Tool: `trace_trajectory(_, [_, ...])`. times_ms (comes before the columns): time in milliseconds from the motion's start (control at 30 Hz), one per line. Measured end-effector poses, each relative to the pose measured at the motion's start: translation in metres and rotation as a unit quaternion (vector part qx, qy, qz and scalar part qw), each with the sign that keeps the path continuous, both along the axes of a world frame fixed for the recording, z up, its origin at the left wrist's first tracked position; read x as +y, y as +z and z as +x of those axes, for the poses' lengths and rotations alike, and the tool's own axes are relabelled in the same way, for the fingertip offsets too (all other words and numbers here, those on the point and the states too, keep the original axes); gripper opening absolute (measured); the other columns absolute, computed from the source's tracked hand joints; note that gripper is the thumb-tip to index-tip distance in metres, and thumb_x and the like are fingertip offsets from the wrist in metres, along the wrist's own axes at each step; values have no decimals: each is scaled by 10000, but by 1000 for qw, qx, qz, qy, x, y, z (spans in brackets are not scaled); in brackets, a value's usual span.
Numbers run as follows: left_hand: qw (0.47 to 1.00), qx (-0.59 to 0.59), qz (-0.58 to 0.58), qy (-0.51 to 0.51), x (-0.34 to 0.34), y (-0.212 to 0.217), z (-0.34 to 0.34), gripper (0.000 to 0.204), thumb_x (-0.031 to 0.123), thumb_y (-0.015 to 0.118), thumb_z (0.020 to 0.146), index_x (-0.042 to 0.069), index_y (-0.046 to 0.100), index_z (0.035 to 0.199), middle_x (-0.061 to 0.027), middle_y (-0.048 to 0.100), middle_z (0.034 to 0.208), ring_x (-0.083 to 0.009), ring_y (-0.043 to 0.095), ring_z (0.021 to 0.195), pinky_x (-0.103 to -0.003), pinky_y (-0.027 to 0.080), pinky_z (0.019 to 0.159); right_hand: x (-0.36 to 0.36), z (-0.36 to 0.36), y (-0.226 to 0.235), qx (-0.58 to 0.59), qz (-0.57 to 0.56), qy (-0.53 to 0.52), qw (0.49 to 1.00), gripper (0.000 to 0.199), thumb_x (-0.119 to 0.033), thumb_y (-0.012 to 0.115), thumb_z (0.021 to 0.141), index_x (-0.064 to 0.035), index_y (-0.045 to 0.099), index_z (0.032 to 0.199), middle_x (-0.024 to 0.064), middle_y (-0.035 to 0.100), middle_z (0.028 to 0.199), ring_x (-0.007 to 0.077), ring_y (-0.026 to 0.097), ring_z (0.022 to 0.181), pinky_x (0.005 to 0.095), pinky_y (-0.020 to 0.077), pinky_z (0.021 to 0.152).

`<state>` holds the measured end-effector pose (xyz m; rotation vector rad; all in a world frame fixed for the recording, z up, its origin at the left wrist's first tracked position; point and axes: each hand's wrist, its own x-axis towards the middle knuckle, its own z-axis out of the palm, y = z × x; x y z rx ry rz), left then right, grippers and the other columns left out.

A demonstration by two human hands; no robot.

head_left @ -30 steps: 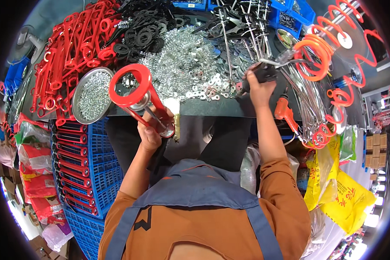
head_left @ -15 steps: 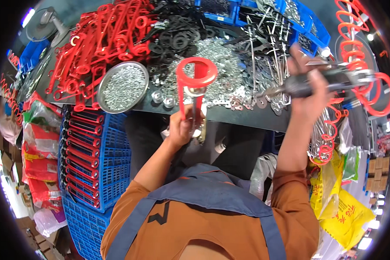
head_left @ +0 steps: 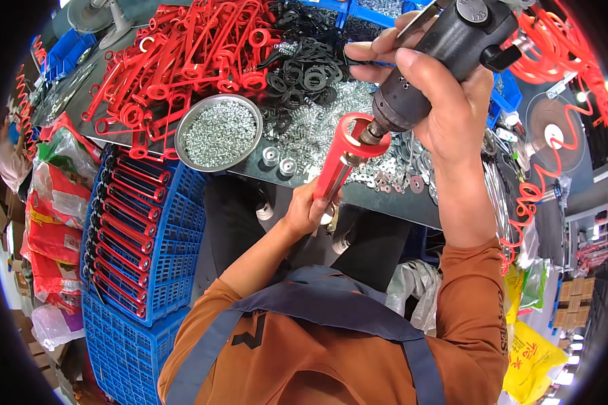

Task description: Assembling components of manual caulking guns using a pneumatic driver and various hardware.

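My left hand (head_left: pixel 307 210) is closed round the lower part of a red ring-ended frame (head_left: pixel 334 167), held tilted above the table's near edge. My right hand (head_left: pixel 456 111) grips a black air screwdriver (head_left: pixel 407 94), with some fingers stretched along its far side. The driver's metal tip points down into the frame's ring; whether it touches a fastener inside is hidden. Two small silver round caps (head_left: pixel 287 167) lie on the table, left of the frame. Behind the frame spreads a heap of small shiny metal parts (head_left: pixel 348 101).
A round metal bowl (head_left: pixel 180 142) of small parts stands near the table edge. Many red frames (head_left: pixel 182 57) and black rings (head_left: pixel 313 74) are piled behind. A blue crate (head_left: pixel 182 229) holds stacked red pieces at left. A coiled red hose (head_left: pixel 530 196) hangs at right.
My right hand has brought the air screwdriver from the right to the red frame, its tip now inside the ring. The frame has tilted and shifted right in my left hand.
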<state>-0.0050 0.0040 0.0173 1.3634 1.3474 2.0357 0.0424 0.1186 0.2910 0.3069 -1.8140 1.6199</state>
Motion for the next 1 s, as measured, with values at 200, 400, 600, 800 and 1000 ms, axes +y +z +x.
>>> trace_trajectory(200, [1000, 3, 1, 22, 7, -2, 1, 636, 573, 368, 936, -27, 565, 1010, -87, 626, 773, -146, 616, 634, -269, 493, 570, -15, -10, -11, 60, 87, -62, 992, 343, -1, 584, 812, 57, 451, 1124, 183, 623, 944, 339, 664, 922, 458, 595, 777])
trace_trajectory(400, [1000, 5, 16, 7, 9, -2, 3, 570, 501, 368, 969, -20, 599, 978, -92, 630, 744, -179, 617, 622, -297, 482, 570, 69, 32, 44, 130, -115, -58, 983, 216, -54, 479, 851, 80, 526, 1014, 237, 594, 1056, 384, 607, 1051, 543, 471, 962])
trace_trajectory(600, [999, -36, 13, 20, 4, -1, 4, 655, 570, 389, 942, -51, 586, 1012, -80, 628, 794, -119, 570, 652, -265, 451, 560, 157, 107, -61, -17, -208, -284, 936, 202, -1, 551, 789, 75, 520, 974, 261, 627, 959, 397, 649, 938, 499, 565, 810])
trace_trajectory(800, [1000, -3, -5, -5, 2, -6, -2, 551, 502, 480, 912, -35, 566, 1002, -89, 633, 838, -133, 609, 719, -272, 491, 652, 131, 113, -76, 8, -346, -166, 923, 244, -38, 546, 786, 77, 535, 1001, 207, 608, 974, 402, 610, 1024, 457, 554, 858])
trace_trajectory(1000, [991, 23, -118, 58, 7, 57, 0, 305, 59, 584, 911, 3, 494, 1198, -107, 638, 1083, -165, 629, 958, -331, 479, 890, 76, 47, 20, 132, -190, -6, 973, 243, -75, 532, 826, 84, 583, 1003, 198, 640, 969, 366, 644, 971, 463, 552, 851])
